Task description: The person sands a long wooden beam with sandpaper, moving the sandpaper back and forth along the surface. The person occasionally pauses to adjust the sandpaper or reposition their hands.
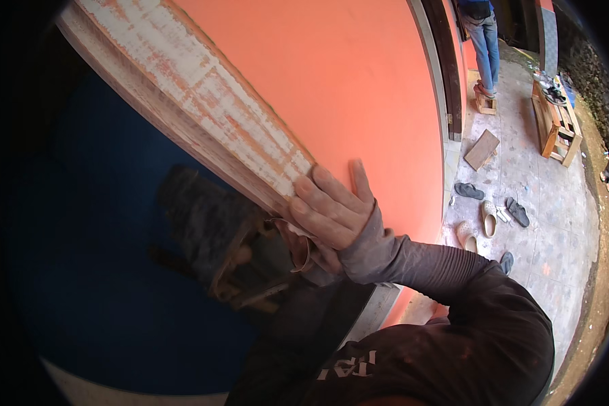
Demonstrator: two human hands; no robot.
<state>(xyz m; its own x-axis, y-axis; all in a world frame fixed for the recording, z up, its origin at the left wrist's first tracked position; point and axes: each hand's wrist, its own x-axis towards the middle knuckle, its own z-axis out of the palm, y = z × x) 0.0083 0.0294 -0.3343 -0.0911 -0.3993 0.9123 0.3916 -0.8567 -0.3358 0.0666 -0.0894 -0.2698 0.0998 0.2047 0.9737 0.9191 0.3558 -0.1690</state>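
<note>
My right hand [335, 208] lies at the near end of the visible stretch of a wooden window or door frame [203, 96]. Its fingers rest on the face of the frame, and one finger is spread onto the coral wall [335, 71]. A curled brownish sheet [299, 242], which looks like sandpaper, is pinched beneath the palm at the frame's inner edge. Patchy white and orange-brown layers cover the frame's face. Beside it spreads a dark blue, glass-like surface [111, 284] with dim reflections. My left hand is out of view.
A person in jeans [484, 51] stands on a small wooden stool [486, 105] farther along the wall. A wooden bench [553, 122] carries sandals. On the tiled floor [553, 264] lie a board [482, 149], dark slippers [517, 212] and beige clogs [489, 219].
</note>
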